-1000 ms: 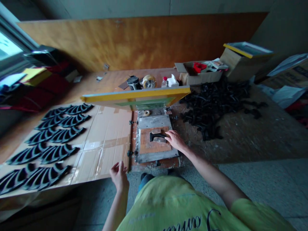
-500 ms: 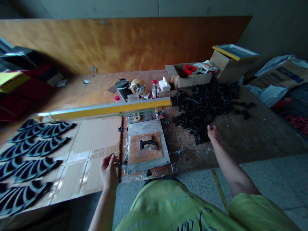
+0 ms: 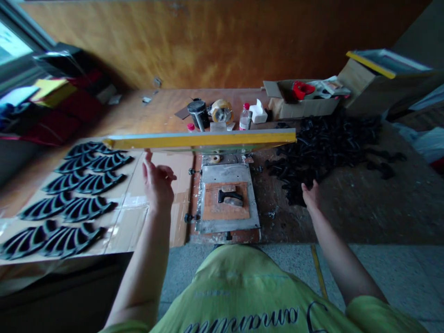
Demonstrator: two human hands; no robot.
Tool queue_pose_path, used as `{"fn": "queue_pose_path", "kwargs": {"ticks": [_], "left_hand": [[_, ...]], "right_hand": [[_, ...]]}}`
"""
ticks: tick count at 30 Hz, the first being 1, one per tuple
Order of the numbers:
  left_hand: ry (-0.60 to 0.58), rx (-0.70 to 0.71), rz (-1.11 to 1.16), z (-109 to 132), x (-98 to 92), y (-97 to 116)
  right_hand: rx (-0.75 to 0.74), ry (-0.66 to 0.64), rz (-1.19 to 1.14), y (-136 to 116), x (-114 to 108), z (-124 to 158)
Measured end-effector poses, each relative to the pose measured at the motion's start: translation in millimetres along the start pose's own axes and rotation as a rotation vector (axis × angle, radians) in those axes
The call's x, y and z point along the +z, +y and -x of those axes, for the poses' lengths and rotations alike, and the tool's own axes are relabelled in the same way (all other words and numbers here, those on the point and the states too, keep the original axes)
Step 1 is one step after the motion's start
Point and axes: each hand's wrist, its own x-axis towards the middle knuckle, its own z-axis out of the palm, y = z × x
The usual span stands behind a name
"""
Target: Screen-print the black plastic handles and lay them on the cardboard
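A yellow-framed printing screen (image 3: pixel 201 139) is raised over a metal base plate (image 3: pixel 228 219) with a brown pad. One small black part (image 3: pixel 230 196) lies on that pad. My left hand (image 3: pixel 157 181) is lifted with fingers apart, its fingertips just under the screen frame's left end, holding nothing. My right hand (image 3: pixel 311 196) reaches into the near edge of a heap of black parts (image 3: pixel 326 145); whether its fingers grip one is hidden.
Several black fin-shaped pieces (image 3: pixel 69 199) lie in rows on taped cardboard (image 3: pixel 163 185) at the left. Behind the screen stand a tape roll (image 3: pixel 221 111), a small bottle (image 3: pixel 244 117) and a dark can (image 3: pixel 197 113). Cardboard boxes (image 3: pixel 305 105) sit at the back right.
My right hand left the black part on the pad and went right to the heap. My left hand rose from the table's front edge up to the screen frame.
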Motion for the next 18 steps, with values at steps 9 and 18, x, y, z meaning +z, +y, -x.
{"fn": "queue_pose_path", "kwargs": {"ticks": [9, 18], "left_hand": [[-0.174, -0.186, -0.120, 35.0, -23.7, 21.5], [-0.271, -0.529, -0.203, 105.6, -83.6, -100.0]], "right_hand": [[-0.643, -0.170, -0.494, -136.9, -15.1, 43.7], [-1.223, -0.222, 0.078, -257.3, 23.7, 140.0]]}}
